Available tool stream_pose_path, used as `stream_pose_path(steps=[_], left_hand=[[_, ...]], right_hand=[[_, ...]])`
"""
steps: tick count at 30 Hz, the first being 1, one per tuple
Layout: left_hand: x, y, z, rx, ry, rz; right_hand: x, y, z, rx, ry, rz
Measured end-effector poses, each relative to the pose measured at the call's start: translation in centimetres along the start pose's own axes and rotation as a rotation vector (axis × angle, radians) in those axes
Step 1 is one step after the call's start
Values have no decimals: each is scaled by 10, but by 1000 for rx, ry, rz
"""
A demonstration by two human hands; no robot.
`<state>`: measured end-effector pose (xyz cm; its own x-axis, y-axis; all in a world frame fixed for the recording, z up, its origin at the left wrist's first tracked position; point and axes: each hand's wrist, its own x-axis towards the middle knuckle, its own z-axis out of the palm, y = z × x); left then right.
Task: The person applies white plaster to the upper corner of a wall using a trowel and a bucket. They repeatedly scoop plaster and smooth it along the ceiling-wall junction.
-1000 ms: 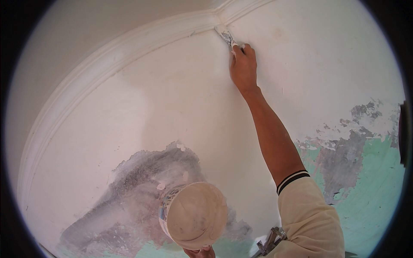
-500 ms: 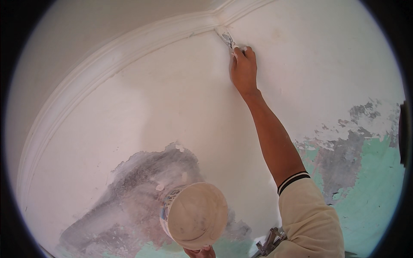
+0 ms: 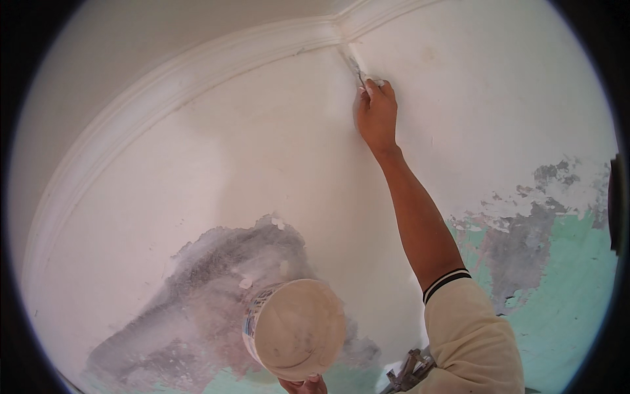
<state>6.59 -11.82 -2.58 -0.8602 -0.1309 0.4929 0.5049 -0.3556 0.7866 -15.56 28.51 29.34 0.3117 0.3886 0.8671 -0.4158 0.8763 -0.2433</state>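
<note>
My right hand (image 3: 377, 115) reaches up to the wall's inner corner, its fingers closed on the handle of a putty knife (image 3: 357, 71). The blade points up along the corner, just below the moulding, and is smeared with white. At the lower edge, my left hand (image 3: 303, 385) grips a round plastic bucket (image 3: 300, 328) from below; most of that hand is hidden. The bucket tilts so that its opening faces me, and a pale coating with grey smears covers its inside.
White crown moulding (image 3: 197, 69) curves along the top of the wall. Grey bare patches (image 3: 230, 262) and pale green paint (image 3: 571, 262) show lower down. A metal fitting (image 3: 410, 371) sits beside my right sleeve. A dark object (image 3: 615, 203) stands at the right rim.
My right hand has moved slightly down and right, and the putty knife's blade has turned more edge-on. The bucket and my left hand stay nearly in place. The view has shifted a little.
</note>
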Motion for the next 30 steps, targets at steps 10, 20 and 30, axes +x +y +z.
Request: stream_pose_path(steps=[10,20,30], left_hand=[[9,-1,-2,-130,-86,69],[-6,-7,-16,51,37,-15],[-4,-3,-9,-1,18,-2]], right_hand=[[12,5,12,-123,15,34],[4,-11,-3,-8,-56,-94],[9,1,-4,-35,-32,52]])
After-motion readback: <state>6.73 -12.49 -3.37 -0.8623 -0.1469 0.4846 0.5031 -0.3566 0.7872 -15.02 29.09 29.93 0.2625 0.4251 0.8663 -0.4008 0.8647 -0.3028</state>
